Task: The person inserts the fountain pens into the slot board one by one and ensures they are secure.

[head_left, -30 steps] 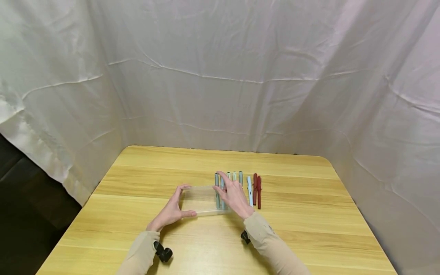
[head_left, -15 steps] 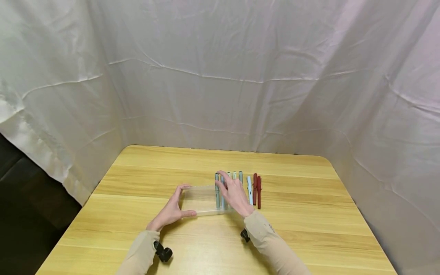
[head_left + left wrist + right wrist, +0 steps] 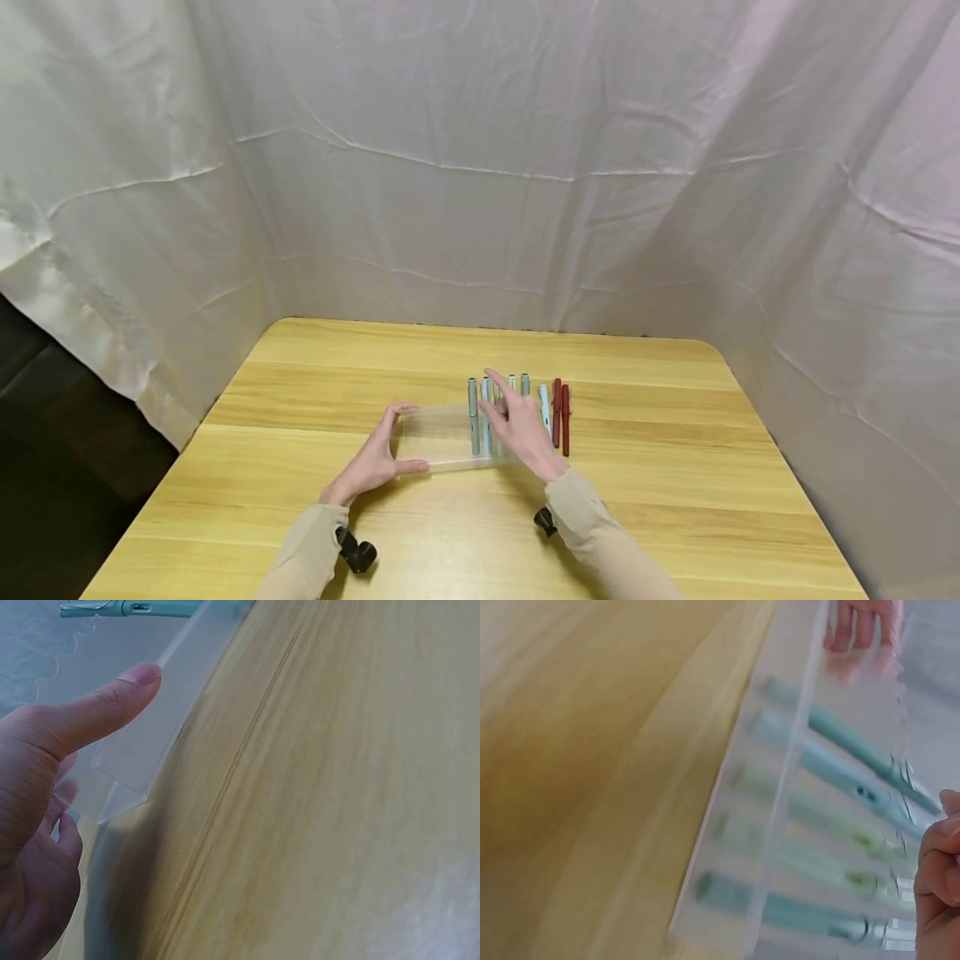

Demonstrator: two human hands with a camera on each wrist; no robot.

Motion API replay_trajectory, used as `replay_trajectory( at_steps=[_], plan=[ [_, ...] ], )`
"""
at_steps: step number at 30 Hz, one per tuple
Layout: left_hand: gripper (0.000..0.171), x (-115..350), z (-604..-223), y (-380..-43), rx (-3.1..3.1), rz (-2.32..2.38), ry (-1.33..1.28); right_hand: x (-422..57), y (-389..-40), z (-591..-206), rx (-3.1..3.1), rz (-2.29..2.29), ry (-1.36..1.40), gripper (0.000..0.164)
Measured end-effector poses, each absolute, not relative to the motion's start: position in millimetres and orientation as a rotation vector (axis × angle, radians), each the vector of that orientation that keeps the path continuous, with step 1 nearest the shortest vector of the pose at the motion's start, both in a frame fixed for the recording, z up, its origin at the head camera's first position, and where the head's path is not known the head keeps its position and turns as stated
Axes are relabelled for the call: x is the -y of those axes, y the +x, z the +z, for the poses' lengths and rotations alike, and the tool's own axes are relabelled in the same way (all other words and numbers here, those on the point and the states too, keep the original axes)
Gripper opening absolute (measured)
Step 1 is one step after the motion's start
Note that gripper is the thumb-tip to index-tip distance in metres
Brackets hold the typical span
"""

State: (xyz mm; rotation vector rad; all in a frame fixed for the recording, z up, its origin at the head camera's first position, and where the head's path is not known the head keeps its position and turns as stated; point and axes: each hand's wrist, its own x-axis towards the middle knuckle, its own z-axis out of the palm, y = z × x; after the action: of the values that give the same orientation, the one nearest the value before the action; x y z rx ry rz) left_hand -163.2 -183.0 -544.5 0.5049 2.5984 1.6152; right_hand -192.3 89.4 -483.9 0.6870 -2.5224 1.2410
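Note:
A clear plastic pen rack (image 3: 435, 437) with a scalloped edge stands on the table. My left hand (image 3: 367, 467) grips its left end, thumb (image 3: 112, 705) along the front wall. Several pens lie side by side in the rack's right part: a teal pen (image 3: 855, 742), a light blue pen (image 3: 832, 772), pale green pens (image 3: 810, 806) and another teal pen (image 3: 802, 911) at the right end. My right hand (image 3: 525, 429) is over these pens, index finger and thumb extended and apart, partly covering the middle ones in the head view.
To the right of the rack, a light blue pen (image 3: 545, 412) and two dark red pens (image 3: 566, 421) lie on the wooden table (image 3: 675, 483). A pale curtain (image 3: 480, 208) hangs behind the table and at its sides.
My right hand has shifted slightly right, from the left teal and light blue pens to the pale green ones, uncovering the light blue pen. The left hand stays on the rack.

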Motion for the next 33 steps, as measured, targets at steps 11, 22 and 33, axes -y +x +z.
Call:
replay_trajectory(
  at_steps=[11, 22, 33],
  plan=[
    [0.094, 183.8, -544.7, -162.6, -2.597, 1.621, 0.502, -145.6, -205.0, -499.1, 2.277, 1.342, 0.573, 0.043],
    [0.094, 183.7, -545.7, -162.3, -2.596, 1.62, 0.5, -191.0, -216.6, -515.0, 2.34, 1.493, 0.279, 0.04],
    [0.094, 181.7, -544.7, -162.6, -2.597, 1.62, 0.509, -218.9, -225.7, -528.0, 2.518, 1.544, 0.069, 0.045]
  ],
)
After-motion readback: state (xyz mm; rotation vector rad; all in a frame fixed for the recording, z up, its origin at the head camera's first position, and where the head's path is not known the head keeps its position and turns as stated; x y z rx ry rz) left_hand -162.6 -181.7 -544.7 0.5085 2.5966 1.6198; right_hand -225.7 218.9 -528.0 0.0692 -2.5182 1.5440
